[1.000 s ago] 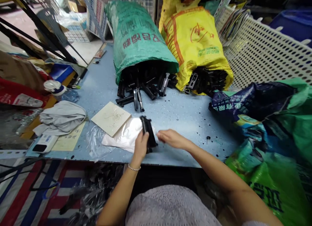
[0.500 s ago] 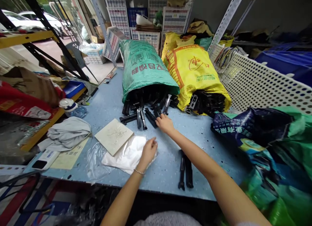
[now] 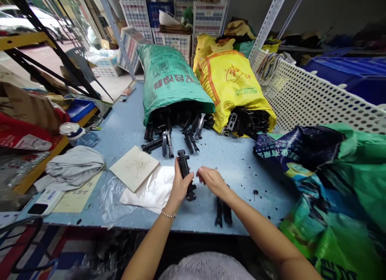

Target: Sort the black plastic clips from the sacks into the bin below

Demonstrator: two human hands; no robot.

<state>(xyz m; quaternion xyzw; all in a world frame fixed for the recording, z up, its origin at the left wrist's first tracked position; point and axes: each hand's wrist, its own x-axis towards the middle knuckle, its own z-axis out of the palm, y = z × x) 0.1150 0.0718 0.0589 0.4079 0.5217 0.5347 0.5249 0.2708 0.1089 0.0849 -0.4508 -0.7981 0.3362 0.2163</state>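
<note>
Left hand point(image 3: 180, 186), empty earlier, now grips a black part point(image 3: 183, 165), putting one in work, right hand point(image 3: 212, 180) (curled, contents unclear) beside it.

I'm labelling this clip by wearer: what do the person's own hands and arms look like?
The left hand is ungloved, with a pale, beaded-looking bracelet at its wrist. The right hand is ungloved too, with nothing visible on its wrist. Both forearms are bare, no sleeves in view.

One held black part point(image 3: 183, 164), one bottle point(image 3: 85, 138), one bracelet point(image 3: 168, 215)
</note>
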